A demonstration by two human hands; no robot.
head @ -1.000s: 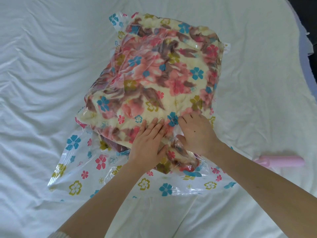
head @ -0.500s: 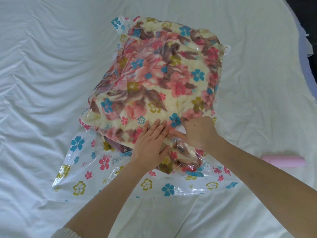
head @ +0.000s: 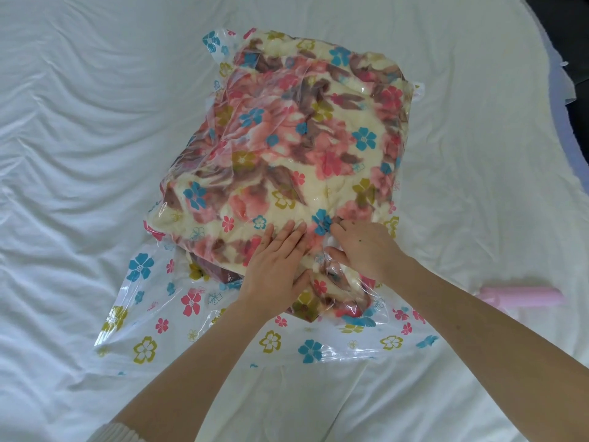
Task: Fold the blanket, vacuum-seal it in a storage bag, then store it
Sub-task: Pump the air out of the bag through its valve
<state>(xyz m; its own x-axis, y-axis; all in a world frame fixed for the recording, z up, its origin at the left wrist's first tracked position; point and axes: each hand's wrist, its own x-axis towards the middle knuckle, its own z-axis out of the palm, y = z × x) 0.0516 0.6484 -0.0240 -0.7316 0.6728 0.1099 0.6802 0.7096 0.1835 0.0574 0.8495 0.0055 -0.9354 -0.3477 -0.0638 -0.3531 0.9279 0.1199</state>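
Observation:
A folded floral blanket (head: 318, 148) lies inside a clear storage bag (head: 153, 314) printed with small flowers, on the white bed. The bag's near end lies flat toward me with nothing inside it. My left hand (head: 274, 266) presses flat on the near part of the bagged blanket, fingers straight. Just to its right, my right hand (head: 366, 247) curls its fingers and thumb around a small white valve (head: 332, 242) on the bag's top face. Most of the valve is hidden by that hand.
A pink hand pump (head: 522, 296) lies on the white sheet (head: 79, 154) to the right of my right forearm. The bed's edge runs down the far right, with dark floor (head: 567, 27) beyond it.
My right hand has gone from lying flatter on the bag to curling round the white valve. My left hand has kept pressing in the same spot.

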